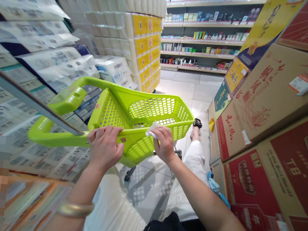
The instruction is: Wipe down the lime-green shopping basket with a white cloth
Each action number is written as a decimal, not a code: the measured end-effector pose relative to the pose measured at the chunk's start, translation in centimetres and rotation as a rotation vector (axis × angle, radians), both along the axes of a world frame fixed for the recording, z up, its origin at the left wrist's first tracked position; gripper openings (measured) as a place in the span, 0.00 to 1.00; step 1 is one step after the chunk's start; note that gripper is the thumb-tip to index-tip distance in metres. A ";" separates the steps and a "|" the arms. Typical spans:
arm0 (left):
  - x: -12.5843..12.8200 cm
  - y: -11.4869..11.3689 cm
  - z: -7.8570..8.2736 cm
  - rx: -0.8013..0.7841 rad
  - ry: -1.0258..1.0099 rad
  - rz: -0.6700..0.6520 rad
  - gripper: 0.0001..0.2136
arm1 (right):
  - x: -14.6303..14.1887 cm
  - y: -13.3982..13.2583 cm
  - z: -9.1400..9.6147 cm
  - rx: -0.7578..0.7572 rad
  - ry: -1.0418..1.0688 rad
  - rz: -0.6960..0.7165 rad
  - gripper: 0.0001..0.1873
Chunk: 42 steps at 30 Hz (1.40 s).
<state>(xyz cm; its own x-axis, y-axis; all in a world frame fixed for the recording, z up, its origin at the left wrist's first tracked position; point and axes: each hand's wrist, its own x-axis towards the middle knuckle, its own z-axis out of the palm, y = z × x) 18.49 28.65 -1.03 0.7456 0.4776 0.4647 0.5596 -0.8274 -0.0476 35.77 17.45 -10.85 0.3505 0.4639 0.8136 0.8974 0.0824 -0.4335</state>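
A lime-green plastic shopping cart (154, 108) stands sideways in front of me, its handle end to the left and its basket to the right. My left hand (106, 145) is wrapped over the cart's near rim, close to where the handle joins the basket. In my right hand (163, 142) is a crumpled white tissue (154, 128), pinched between the fingers over the same rim. The basket walls are a mesh of holes. Through the far end I see only the basket's floor and a small dark-and-white label. A gold-coloured bangle sits on my left wrist.
Packs of tissue paper (7, 54) are stacked along the left, with yellow-fronted packs (146, 51) behind the cart. Cardboard cartons (279, 92) pile up close on the right. Shelves of bottles and boxes (205, 27) span the back. A tiled floor (178, 85) runs between; a blurred person is at lower left.
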 end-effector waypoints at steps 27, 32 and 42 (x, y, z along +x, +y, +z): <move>-1.1 0.5 -0.2 -0.002 0.001 -0.026 0.18 | 8.1 -2.2 0.0 -0.241 -0.026 -0.396 0.11; -0.9 0.7 -0.3 0.032 0.022 -0.028 0.18 | 4.1 0.0 0.7 -0.293 -0.023 -0.289 0.12; -1.8 1.5 -0.6 0.078 0.007 -0.054 0.16 | 6.6 -2.2 -0.3 -0.224 -0.113 -0.118 0.17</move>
<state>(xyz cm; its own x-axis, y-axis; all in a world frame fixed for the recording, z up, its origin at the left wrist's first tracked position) 16.71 30.14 -1.62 0.7730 0.3992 0.4931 0.5135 -0.8501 -0.1169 42.33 15.27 -11.20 0.3257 0.5983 0.7321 0.9387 -0.1125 -0.3258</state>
